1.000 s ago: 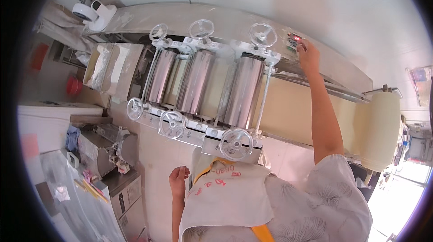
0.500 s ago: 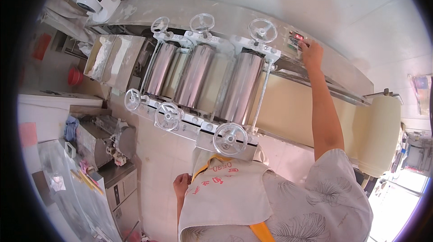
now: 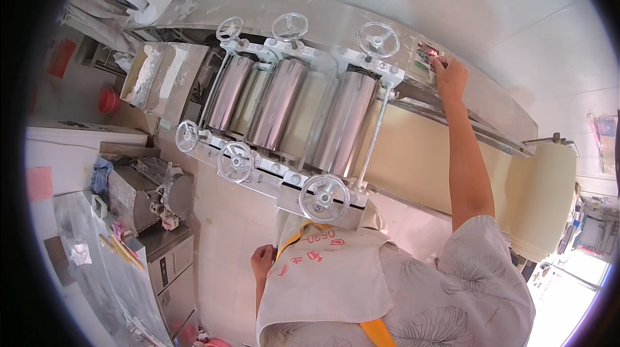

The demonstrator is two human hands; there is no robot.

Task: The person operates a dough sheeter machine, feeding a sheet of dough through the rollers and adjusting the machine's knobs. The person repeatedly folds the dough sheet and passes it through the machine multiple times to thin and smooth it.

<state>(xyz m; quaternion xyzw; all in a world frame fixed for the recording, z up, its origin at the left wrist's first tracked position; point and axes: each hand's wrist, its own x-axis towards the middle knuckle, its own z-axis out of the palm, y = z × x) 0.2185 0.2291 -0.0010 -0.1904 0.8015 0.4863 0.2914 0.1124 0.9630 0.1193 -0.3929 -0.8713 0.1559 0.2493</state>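
My right hand (image 3: 450, 77) reaches across the machine to a small control panel (image 3: 423, 56) with a red lit display. Its fingers are drawn together against the panel, and what lies under the fingertips is hidden. Low beside my apron (image 3: 329, 282), my left hand (image 3: 263, 260) is curled, with something small and dark at its fingertips that I cannot make out. A pale yellow dough sheet (image 3: 416, 153) runs from the rollers, the nearest being a shiny metal roller (image 3: 347, 121), to a thick dough roll (image 3: 546, 198) at the right end.
Several handwheels, one a near handwheel (image 3: 324, 198), stick out along both sides of the rollers. A flour-dusted metal hopper (image 3: 165, 82) sits at the machine's left end. A white camera-like device (image 3: 145, 1) stands behind it. At lower left is another metal machine (image 3: 145, 195) on a cabinet.
The fingers of my right hand have shifted slightly at the panel and drawn closer together. My left hand stays low by the apron. The whole view has tilted a little.
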